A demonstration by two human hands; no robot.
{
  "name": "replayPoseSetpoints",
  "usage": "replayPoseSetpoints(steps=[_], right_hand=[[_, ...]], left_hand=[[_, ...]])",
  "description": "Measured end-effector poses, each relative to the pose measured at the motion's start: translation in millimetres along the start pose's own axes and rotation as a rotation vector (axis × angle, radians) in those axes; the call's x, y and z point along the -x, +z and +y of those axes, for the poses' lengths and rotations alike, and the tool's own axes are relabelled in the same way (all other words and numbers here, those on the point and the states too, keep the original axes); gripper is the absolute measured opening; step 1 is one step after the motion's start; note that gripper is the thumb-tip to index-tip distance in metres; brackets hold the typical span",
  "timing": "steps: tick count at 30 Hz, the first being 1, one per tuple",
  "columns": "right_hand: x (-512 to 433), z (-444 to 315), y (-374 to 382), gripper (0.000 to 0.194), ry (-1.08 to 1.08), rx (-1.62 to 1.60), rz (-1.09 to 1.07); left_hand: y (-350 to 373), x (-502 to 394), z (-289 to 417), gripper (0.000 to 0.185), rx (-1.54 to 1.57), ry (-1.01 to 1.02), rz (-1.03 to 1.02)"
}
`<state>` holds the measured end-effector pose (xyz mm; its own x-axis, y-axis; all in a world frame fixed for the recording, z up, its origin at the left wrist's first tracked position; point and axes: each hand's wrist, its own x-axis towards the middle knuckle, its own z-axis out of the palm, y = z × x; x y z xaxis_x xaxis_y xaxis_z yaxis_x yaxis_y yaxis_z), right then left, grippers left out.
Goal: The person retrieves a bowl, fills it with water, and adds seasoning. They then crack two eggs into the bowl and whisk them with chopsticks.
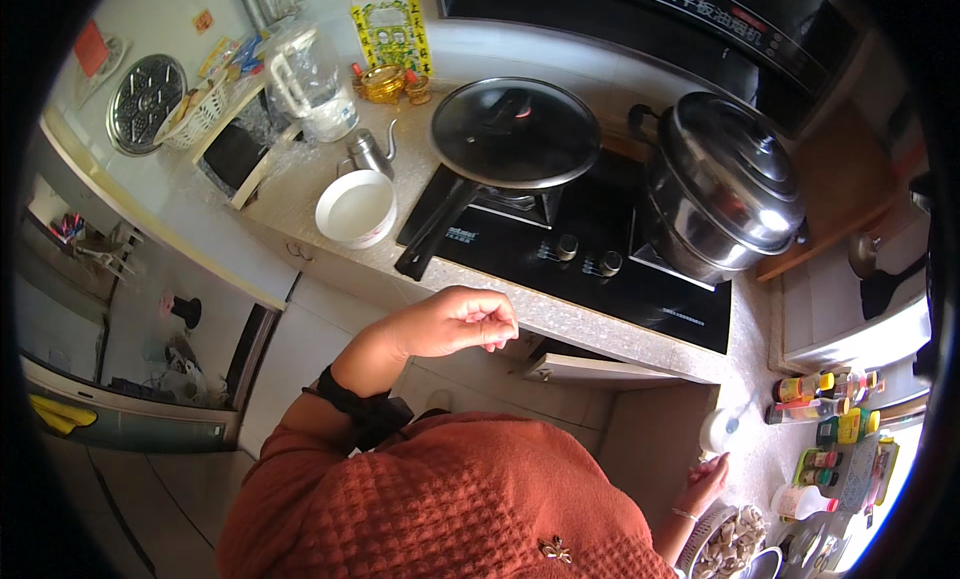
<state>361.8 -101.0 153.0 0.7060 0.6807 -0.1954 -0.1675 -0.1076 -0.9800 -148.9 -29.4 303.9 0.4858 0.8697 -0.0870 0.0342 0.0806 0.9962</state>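
My left hand (466, 322) is raised in front of the counter edge, fingers curled against the thumb, with nothing visible in them. It is nearest the black handle (435, 234) of a wok (517, 132), which sits under a glass lid on the gas hob (495, 241). On the right, my right hand (705, 480) is at the counter edge with bent fingers. A small white round container (718, 430) is right at its fingertips; whether they grip it is unclear. Beside that wrist, a basket (697, 540) holds pale torn pieces of food, possibly mushrooms (731, 541).
A steel steamer pot (724, 189) stands on the right burner. Left of the hob are a white bowl (356, 207), a steel spouted pot (370, 153) and a clear pitcher (311, 83). Several condiment bottles (806, 410) line the right counter. A cabinet door (600, 374) hangs open below.
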Motion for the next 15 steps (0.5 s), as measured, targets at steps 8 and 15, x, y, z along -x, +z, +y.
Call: replayPoseSetpoints(steps=[8,15], right_hand=[[82.7,-6.1,149.1,0.028,0.044,0.202,-0.75],[154.2,23.0,292.9,0.028,0.023,0.415,-1.207]], left_hand=[[-49.2,79.0,-29.1,0.013,-0.136,-0.063,0.036],[-118.2,148.0,-63.9,0.012,-0.199,-0.177,0.405]])
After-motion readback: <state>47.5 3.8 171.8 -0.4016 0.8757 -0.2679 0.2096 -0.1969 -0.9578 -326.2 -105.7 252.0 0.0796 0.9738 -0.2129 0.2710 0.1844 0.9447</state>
